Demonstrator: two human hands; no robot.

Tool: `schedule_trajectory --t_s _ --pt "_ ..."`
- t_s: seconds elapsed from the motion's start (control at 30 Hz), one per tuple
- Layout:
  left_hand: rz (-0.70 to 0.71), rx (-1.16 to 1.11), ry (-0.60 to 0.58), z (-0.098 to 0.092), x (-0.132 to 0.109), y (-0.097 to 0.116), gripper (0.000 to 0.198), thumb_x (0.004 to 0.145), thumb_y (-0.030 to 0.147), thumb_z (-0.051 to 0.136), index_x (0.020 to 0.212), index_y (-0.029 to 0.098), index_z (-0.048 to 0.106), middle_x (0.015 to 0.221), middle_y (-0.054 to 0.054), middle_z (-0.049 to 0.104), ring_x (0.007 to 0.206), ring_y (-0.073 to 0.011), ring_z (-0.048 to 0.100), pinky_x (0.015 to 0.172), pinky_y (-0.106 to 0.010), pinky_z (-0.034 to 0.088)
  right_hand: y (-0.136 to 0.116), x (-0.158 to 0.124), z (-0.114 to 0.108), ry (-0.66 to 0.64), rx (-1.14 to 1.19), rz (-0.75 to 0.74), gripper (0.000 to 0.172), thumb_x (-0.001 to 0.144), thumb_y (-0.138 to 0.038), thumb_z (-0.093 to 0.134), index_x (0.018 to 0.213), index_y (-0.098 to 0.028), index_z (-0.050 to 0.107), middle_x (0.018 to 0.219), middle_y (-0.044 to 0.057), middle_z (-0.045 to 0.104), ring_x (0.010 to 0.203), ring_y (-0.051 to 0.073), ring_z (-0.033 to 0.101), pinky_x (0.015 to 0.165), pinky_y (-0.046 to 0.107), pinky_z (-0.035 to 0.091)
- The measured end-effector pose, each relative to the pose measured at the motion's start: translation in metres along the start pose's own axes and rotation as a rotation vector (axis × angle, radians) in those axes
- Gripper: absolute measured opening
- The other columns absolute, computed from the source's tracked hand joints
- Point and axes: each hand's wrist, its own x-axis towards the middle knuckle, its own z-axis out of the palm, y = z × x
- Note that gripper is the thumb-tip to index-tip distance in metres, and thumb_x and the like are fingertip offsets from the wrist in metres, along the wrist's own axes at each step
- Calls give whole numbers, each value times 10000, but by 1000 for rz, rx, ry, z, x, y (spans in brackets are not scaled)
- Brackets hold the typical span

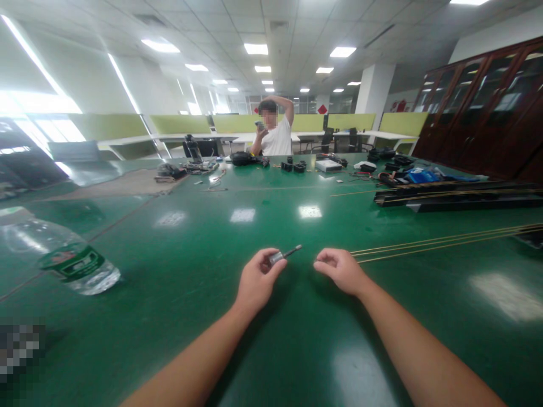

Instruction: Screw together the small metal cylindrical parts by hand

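L hand: thumb + fingers pinched shut on small metal connector, low over desk. R hand: just right of connector, fingertips closed on end of thin brass rods. Step, est.: lining rod end up w/ connector. Calls for fine alignment and steady hands.

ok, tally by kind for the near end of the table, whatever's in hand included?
Metal part with pin, pinched in left hand: 1
Thin yellow rods, ends by right hand: 3
Water bottle: 1
Total: 5
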Motion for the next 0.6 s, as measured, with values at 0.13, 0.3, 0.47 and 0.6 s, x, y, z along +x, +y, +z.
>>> schedule_trajectory --t_s 0.13,0.3,0.47,0.6 --pt "-128 -330 93 -2 9 -9 505 753 461 704 1107 142 535 885 -55 670 736 -163 632 704 -280 505 2 4 1 -42 4 3 376 916 -390 467 680 -156 643 698 39 677 684 157 600 672 253 421" --pt "-232 -584 105 -2 14 -18 578 704 379 779 1176 125 562 1026 -92 653 803 -143 652 800 -291 538 2 6 2 -59 -53 12 386 929 -391 453 681 -159 637 686 31 684 668 152 605 678 252 417" --pt "-211 -446 53 -11 9 -8 575 625 387 843 1095 130 632 1070 -119 681 973 -211 659 944 -357 509 3 6 5 -74 -140 12 304 873 -382 549 701 -154 652 682 26 678 624 139 576 626 241 398" --pt "-185 -246 22 -51 -6 18 568 559 395 876 1016 146 648 1031 -117 709 977 -253 675 976 -414 506 2 5 9 -73 -192 -3 243 814 -377 622 716 -157 655 657 10 649 604 130 546 561 226 358"
